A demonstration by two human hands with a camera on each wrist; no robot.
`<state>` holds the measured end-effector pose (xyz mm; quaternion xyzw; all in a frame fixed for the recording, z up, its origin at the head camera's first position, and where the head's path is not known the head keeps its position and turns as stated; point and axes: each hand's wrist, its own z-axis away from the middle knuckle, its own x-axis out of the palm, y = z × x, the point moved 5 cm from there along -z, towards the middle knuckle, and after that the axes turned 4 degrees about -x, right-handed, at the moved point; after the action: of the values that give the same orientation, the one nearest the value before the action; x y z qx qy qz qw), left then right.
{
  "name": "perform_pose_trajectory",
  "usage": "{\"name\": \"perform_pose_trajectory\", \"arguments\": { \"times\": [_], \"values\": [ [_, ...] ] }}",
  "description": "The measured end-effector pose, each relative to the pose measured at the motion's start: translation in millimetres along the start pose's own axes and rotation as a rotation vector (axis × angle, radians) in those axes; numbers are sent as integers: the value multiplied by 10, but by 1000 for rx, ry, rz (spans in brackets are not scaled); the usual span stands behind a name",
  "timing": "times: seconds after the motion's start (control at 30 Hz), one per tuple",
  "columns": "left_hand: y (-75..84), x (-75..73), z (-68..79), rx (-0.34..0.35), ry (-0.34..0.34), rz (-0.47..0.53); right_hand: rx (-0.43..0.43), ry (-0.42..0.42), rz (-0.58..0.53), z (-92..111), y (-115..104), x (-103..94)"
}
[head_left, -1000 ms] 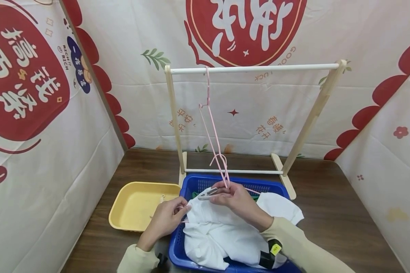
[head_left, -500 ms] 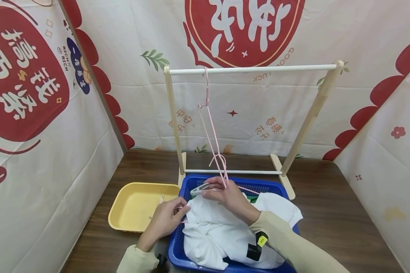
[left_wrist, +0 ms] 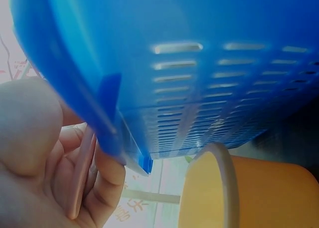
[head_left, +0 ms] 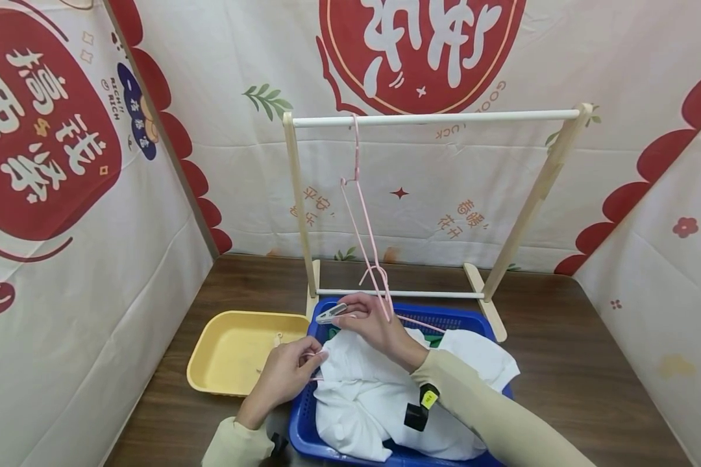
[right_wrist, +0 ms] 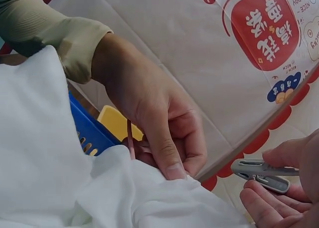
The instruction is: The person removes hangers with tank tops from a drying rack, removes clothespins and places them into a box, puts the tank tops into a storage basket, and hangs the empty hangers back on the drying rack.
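A white garment (head_left: 368, 402) lies in the blue basket (head_left: 304, 415), draped over a pink clothes hanger (head_left: 423, 324). My left hand (head_left: 286, 370) grips the end of that hanger at the basket's left rim; the pink rod (left_wrist: 82, 175) runs across its curled fingers. The left thumb lies against the garment's edge in the right wrist view. Above the garment, my right hand (head_left: 380, 327) pinches a grey clothespin (right_wrist: 261, 173) between thumb and fingers. The clothespin points left, apart from the cloth.
A second pink hanger (head_left: 367, 224) hangs from the white bar of a wooden rack (head_left: 432, 120), its lower end overlapping my right hand. Left of the basket stands a yellow tray (head_left: 222, 350) with small pale items. Printed cloth walls (head_left: 257, 194) enclose the table (head_left: 590, 376).
My right hand has moved left and slightly up with the clothespin, away from the garment's corner. The left hand has stayed in place on the hanger.
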<state>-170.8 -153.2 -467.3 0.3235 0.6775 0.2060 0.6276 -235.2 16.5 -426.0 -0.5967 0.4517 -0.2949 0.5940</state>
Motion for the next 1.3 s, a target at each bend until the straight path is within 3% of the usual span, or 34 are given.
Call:
{"name": "perform_pose_trajectory", "arguments": {
  "times": [0.23,0.53,0.83,1.3],
  "values": [
    [0,-1,-4,9,14,-9,-34,7,41,-100,-43,84],
    [-10,10,-3,5,17,5,77,-22,29,-157,0,195],
    [-2,13,-16,0,18,-13,51,-28,77,-229,41,268],
    [5,17,-21,11,27,-15,114,-8,163,-272,152,394]
  ]
}}
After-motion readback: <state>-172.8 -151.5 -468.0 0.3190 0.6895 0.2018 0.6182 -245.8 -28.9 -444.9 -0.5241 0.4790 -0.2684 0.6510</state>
